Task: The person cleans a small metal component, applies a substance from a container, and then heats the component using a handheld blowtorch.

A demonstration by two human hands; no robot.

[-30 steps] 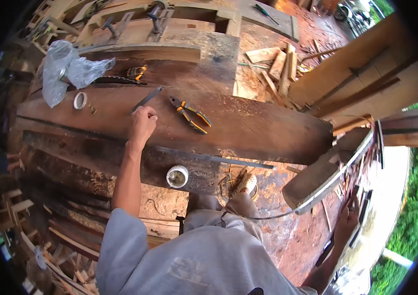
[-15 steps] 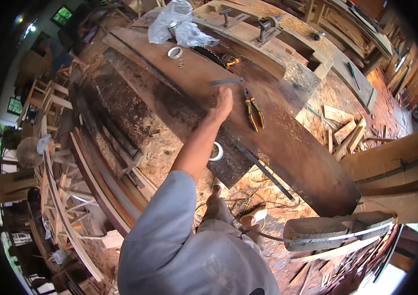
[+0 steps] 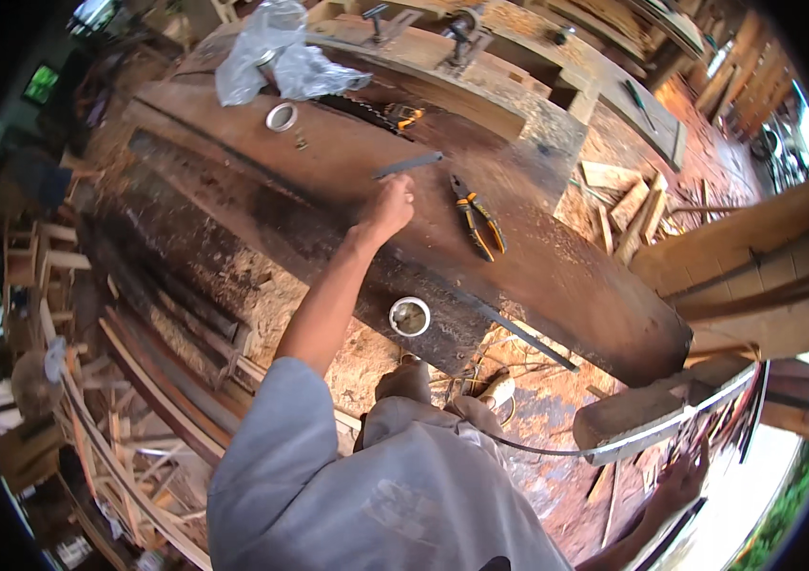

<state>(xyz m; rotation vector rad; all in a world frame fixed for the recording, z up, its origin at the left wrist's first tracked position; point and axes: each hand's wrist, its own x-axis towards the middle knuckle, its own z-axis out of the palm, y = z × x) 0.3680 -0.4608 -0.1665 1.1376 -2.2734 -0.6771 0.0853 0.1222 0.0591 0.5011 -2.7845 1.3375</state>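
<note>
My left hand (image 3: 388, 207) is curled closed over the brown wooden board (image 3: 556, 271), its knuckles beside a flat dark metal strip (image 3: 410, 165). What its fingers hold, if anything, is hidden. Black-and-orange pliers (image 3: 477, 221) lie on the board to its right, handles apart. At the lower right my right hand (image 3: 680, 479) reaches out with fingers extended, close to a bundle of thin strips (image 3: 742, 414). A round white-rimmed container (image 3: 410, 317) stands on the dark nearer plank (image 3: 452, 344). Farther left sits another white-rimmed round container (image 3: 281, 117).
Clear plastic bag (image 3: 281, 57) and a toothed blade (image 3: 359, 108) lie at the far side, near an orange-and-black tool (image 3: 406, 116). Behind stands a wooden bench (image 3: 509, 90) with a metal clamp (image 3: 461, 29). Wood offcuts (image 3: 628, 205) and shavings cover the floor.
The view has shifted. My left hand has drawn left, away from the pliers, beside the metal strip. My right hand has come up farther into view at the lower right.
</note>
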